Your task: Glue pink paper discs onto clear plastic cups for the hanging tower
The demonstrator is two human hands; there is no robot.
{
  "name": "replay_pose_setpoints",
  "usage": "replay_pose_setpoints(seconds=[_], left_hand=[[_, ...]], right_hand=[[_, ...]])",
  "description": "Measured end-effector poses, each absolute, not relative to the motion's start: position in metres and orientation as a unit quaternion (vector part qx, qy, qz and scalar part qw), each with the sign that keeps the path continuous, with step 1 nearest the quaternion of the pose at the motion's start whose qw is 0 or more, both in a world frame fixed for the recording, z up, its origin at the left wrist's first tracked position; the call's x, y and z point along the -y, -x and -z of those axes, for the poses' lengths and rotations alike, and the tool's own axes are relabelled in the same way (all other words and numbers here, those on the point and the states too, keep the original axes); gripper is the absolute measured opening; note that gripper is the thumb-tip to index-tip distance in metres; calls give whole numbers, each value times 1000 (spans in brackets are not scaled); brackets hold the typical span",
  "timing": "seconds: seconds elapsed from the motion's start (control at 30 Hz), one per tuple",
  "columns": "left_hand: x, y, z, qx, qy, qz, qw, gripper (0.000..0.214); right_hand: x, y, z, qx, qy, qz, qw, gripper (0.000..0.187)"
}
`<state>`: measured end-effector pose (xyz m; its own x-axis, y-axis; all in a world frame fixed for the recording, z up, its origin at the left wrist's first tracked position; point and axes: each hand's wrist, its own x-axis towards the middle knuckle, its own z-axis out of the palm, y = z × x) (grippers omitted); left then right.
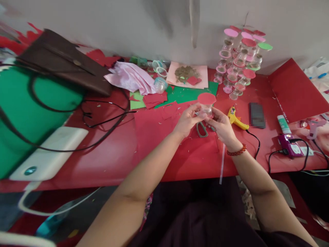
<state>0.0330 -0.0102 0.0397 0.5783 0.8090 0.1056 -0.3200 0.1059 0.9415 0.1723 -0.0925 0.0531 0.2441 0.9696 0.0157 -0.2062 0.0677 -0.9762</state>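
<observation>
Both hands grip a small clear plastic hourglass (207, 110) with a round red paper disc (206, 98) on its top end. My left hand (189, 120) closes on its lower left side, and my right hand (221, 126) holds it from the right. The fingertips of the two hands almost meet at the lower part, which they partly cover. Directly below the hands lie dark-handled scissors (202, 130) on red paper (159, 137). Right of my right hand rests a yellow glue gun (238, 119), and a clear glue stick (222, 164) lies near the table's front edge.
Several finished-looking hourglasses (239, 61) stand stacked at the back right. Pink paper (202, 70) bears a brown granular heap. A phone (257, 115), a purple plug adapter (290, 145) and cords lie right. A brown bag (64, 61) and a white power strip (51, 154) occupy the left.
</observation>
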Motion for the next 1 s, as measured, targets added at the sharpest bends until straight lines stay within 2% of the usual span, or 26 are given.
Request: replay_pose_setpoints(seconds=[0.17, 0.33, 0.5, 0.77, 1.0], left_hand=[[11, -35, -39, -232, -545, -409, 694, 40], [9, -33, -35, -228, -542, -394, 706, 37], [10, -30, -34, -216, -515, -378, 738, 40], [12, -31, -40, -161, -515, -331, 774, 34], [12, -30, -42, -167, -506, -324, 781, 37]], right_hand=[[92, -172, -43, 427, 514, -443, 597, 60], [98, -184, -55, 500, 566, -272, 596, 66], [103, -193, -65, 570, 561, -170, 576, 50], [106, -191, -71, 585, 538, -165, 583, 32], [108, -188, -69, 602, 524, -123, 590, 33]])
